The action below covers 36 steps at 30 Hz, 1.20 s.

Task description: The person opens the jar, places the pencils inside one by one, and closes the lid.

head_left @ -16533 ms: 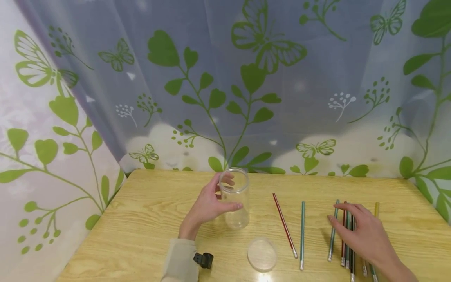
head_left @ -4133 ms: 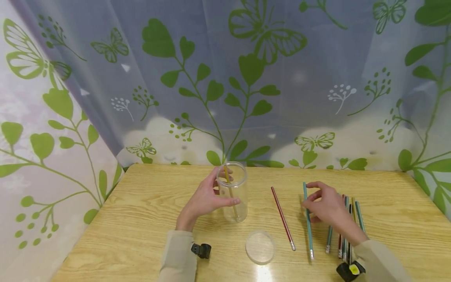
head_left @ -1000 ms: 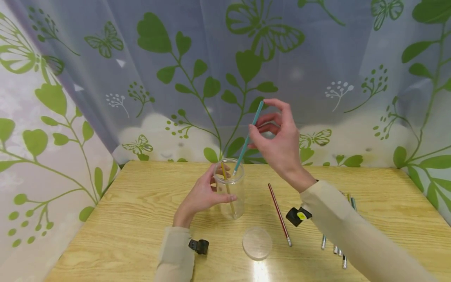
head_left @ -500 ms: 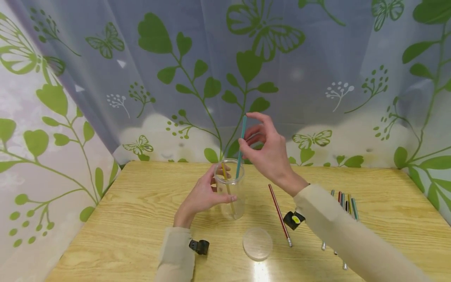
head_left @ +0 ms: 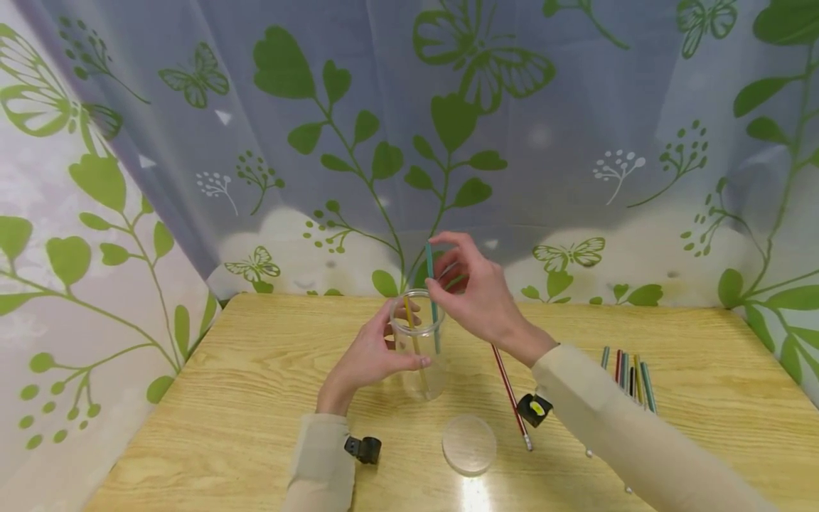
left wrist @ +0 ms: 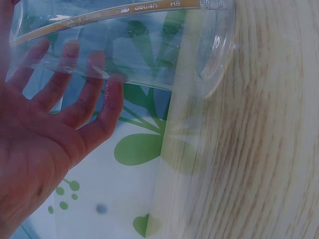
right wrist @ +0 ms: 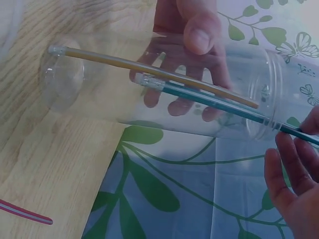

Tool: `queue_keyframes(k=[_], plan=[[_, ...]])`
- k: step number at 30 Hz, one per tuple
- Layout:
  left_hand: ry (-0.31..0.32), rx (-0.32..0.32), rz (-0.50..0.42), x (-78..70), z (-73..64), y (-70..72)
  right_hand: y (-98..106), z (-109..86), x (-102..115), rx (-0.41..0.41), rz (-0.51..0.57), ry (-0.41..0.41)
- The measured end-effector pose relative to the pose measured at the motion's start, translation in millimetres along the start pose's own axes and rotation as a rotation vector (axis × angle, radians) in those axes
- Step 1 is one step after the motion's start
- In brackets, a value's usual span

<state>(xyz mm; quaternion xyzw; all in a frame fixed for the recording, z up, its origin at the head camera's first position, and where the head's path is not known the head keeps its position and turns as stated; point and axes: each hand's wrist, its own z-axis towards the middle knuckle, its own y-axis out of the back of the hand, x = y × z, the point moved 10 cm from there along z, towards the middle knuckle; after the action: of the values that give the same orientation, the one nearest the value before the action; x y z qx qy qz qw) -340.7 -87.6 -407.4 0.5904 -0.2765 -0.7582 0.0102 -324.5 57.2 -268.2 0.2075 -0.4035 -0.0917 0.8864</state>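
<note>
My left hand (head_left: pixel 367 355) grips a clear plastic jar (head_left: pixel 424 380) from its left side, thumb in front and fingers behind. The jar stands upright and uncapped on the table. Inside it leans a yellow pencil (right wrist: pixel 119 61), eraser end down at the base. My right hand (head_left: pixel 476 295) pinches a teal pencil (right wrist: pixel 209 102) near its upper end, over the jar's mouth. That pencil's eraser end is inside the jar, about halfway down and off the base. In the left wrist view, the yellow pencil (left wrist: pixel 99 17) shows lettering with "HB" through the jar wall.
A round clear lid (head_left: pixel 469 446) lies on the wooden table (head_left: pixel 243 398) in front of the jar. A red pencil (head_left: pixel 508 391) lies right of it. Several more pencils (head_left: pixel 648 387) lie farther right, partly hidden by my right sleeve. A patterned curtain (head_left: pixel 345 213) hangs behind the table.
Earlier the jar was empty; the yellow pencil has since gone in. My right hand picked up the teal pencil, brought it left over the jar, and has lowered it eraser-first through the mouth.
</note>
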Motion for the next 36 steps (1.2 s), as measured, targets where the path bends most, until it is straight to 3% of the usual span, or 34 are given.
queue_keyframes(k=[17, 36], plan=[[0.003, 0.008, -0.019, -1.6, -0.5, -0.8, -26.1, -12.7, -15.7, 0.236, -0.032, -0.062], [0.005, 0.012, -0.019, -2.7, -1.6, -1.3, -35.8, -12.6, -20.4, 0.317, -0.155, -0.071]])
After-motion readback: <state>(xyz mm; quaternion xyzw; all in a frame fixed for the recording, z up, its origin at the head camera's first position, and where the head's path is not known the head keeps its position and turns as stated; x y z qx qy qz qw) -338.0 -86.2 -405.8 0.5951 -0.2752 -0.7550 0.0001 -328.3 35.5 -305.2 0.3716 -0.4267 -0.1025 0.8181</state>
